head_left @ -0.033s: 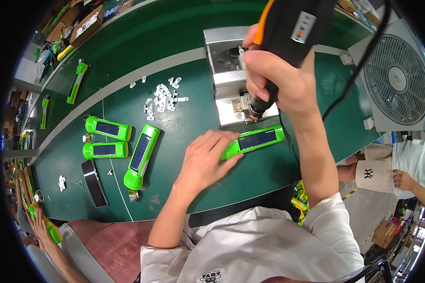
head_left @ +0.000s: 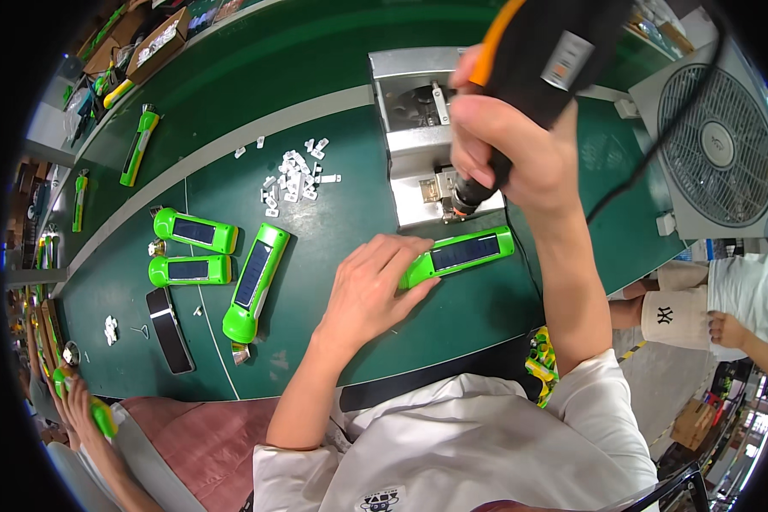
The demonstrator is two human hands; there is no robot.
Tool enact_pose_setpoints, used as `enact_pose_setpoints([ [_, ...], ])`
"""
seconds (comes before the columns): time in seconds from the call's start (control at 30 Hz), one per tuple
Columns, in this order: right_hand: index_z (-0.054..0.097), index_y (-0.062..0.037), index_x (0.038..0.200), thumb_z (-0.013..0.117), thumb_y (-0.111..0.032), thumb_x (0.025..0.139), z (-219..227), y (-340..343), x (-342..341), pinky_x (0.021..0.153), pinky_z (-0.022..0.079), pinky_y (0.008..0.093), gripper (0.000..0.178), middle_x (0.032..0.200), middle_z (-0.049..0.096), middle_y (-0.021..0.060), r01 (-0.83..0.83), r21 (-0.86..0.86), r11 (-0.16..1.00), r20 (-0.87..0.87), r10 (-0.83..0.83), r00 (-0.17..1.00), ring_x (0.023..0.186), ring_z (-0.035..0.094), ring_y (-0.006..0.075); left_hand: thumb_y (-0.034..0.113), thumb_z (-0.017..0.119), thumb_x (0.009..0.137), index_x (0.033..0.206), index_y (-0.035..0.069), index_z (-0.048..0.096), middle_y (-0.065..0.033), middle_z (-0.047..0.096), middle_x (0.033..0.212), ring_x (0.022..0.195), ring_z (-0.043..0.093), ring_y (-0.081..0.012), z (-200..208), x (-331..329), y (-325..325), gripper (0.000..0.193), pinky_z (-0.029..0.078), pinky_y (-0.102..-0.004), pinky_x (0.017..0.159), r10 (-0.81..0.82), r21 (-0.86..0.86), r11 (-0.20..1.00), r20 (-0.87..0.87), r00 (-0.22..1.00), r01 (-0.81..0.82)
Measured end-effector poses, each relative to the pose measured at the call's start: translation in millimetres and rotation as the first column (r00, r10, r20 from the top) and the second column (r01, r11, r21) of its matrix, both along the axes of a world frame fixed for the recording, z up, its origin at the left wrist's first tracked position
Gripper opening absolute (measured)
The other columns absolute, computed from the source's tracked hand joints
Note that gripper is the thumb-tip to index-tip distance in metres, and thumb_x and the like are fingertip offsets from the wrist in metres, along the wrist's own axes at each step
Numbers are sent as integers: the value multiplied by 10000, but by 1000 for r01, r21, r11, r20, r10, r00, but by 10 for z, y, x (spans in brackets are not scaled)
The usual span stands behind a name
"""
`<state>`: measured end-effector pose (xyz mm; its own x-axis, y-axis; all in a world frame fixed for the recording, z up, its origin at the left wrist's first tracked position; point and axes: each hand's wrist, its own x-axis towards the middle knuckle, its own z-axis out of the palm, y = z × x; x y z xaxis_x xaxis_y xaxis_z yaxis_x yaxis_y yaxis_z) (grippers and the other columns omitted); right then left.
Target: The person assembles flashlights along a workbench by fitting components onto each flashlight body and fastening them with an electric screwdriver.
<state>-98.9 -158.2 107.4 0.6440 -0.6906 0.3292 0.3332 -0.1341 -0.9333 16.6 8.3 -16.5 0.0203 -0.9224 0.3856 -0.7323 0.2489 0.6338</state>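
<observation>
My left hand (head_left: 374, 286) is wrapped round one end of a green flashlight (head_left: 465, 252), which lies on the bench with its dark solar panel up. In my right hand (head_left: 525, 154) is a black and orange electric screwdriver (head_left: 533, 64), held with its nose pointing down. The screwdriver's tip (head_left: 459, 206) is at the front of a silver metal screw feeder (head_left: 414, 188), just beyond the flashlight; whether it touches is hard to make out. Left of my left hand lie a longer green flashlight (head_left: 256, 277) and two shorter ones, (head_left: 196, 230) among them.
Small white plastic parts (head_left: 294, 177) are scattered at mid-bench. A black phone (head_left: 170, 331) lies on the left. At the right stands a grey fan (head_left: 717, 145), with the screwdriver's cord (head_left: 644, 171) hanging before it. Another person's hand (head_left: 81, 410) holds a green flashlight at far left.
My right hand and the screwdriver have shifted slightly right. My left hand and its flashlight stay put. The other person's hand at far left has moved a little.
</observation>
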Motion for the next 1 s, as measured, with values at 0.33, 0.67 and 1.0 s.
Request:
enact_pose_setpoints([
  [0.33,454,39,1205,555,-37,909,-285,294,-157,406,379,282,322,588,434,42,-28,-73,997,115,37,993,393,392,110,199,843,767,1159,46,648,-129,696,999,917,675,-317,16,-4,10,464,548,-421,802,15,44,999,-18,1000,-15],
  [0.67,470,10,1149,600,-21,898,-472,371,-117,413,382,265,284,632,469,42,-17,-26,1000,115,20,993,424,430,104,214,827,776,1186,77,633,-77,659,955,899,643,-273,-21,-4,13,473,514,-394,780,18,53,998,-22,1000,-17],
  [1.0,446,-35,1009,661,17,876,-618,384,-67,485,399,254,259,661,487,28,-155,-226,962,64,173,983,523,497,100,222,819,789,1212,70,627,-99,663,950,898,647,-294,-5,16,22,489,521,-410,784,27,27,999,-41,999,-26],
])
